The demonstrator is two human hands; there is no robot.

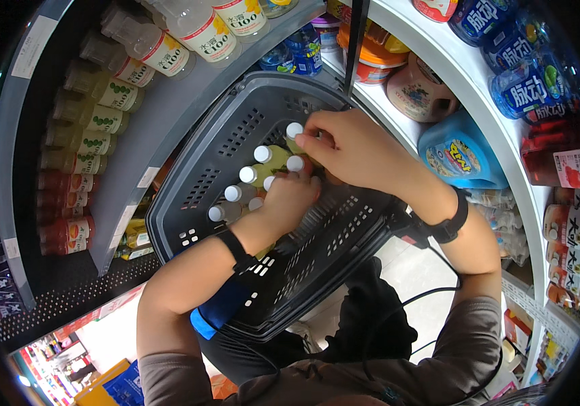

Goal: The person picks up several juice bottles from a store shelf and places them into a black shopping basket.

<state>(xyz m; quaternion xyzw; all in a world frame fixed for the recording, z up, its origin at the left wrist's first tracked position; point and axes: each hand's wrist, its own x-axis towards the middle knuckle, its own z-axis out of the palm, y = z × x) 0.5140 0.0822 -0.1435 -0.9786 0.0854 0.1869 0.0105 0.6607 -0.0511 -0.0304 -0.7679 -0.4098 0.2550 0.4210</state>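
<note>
Several drink bottles with white caps (262, 154) stand close together in a dark grey plastic shopping basket (168, 213). My right hand (338, 147) reaches in from the right, its thumb and finger against the neck of a white-capped bottle (295, 131) at the far end of the group. Lower and to the left, my left hand (292, 198) curls over the bottles, its fingertips by a reddish bottle (297, 164). Whether those fingers grip anything is hidden by the hand itself. Both wrists wear black straps.
On the left, a grey shelf (152, 127) holds rows of bottled drinks (112, 96). White shelving (518, 147) on the right carries a blue detergent jug (457, 152), a pink jug (419, 91) and blue-labelled bottles (521, 89). A black cable (422, 294) hangs by my right arm.
</note>
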